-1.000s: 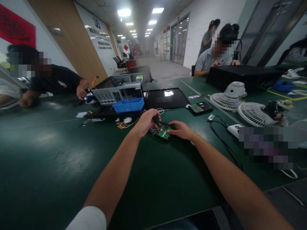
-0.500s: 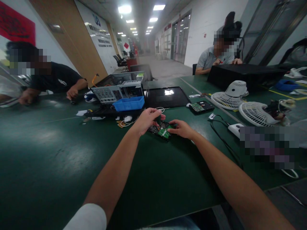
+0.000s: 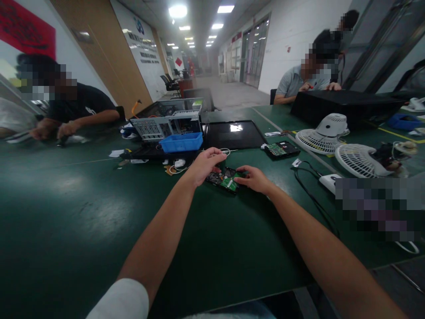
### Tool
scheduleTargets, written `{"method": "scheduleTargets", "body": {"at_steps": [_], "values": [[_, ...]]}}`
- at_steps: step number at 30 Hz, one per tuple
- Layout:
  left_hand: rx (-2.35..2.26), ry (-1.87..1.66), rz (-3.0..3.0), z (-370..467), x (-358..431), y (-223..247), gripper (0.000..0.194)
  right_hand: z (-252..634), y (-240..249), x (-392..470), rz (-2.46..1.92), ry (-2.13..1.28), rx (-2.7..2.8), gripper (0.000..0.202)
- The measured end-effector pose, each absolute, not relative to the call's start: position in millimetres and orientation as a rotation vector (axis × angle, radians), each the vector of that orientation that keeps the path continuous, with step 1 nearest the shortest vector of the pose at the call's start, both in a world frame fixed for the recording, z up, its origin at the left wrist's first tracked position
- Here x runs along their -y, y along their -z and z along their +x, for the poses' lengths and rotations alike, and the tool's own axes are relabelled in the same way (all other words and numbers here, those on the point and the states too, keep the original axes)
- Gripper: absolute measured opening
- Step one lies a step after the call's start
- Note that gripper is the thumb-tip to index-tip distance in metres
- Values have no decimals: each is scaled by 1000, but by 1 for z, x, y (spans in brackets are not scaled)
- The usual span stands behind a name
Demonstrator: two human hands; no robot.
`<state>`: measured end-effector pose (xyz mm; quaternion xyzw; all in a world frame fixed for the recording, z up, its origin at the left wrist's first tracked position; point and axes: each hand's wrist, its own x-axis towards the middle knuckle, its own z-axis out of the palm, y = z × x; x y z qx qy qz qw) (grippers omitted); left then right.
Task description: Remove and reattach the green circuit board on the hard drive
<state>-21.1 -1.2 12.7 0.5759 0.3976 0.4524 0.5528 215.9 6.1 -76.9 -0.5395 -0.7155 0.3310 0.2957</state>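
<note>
Bit of a crowded table (image 3: 99, 212) tbh: computer case (image 3: 151, 129) and black panel (image 3: 232, 138) up top-centre, second drive (image 3: 282, 149) and two fans (image 3: 315, 141) right. Blue bin (image 3: 184, 143) upper centre, can't see inside. Hard drive (image 3: 229, 182) sits mid-frame, long axis slanting down to the right. Left hand (image 3: 203, 167) grips a dark tool (image 3: 222, 164) over it; right hand (image 3: 255, 179) pinches its right side.
</note>
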Motion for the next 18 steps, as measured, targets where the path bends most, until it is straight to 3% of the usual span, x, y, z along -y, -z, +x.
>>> {"method": "scheduleTargets", "body": {"at_steps": [18], "values": [[-867,-1029,1241,-20,0,-11,25,216,78,-7,-1438,-869,1910,58]]}}
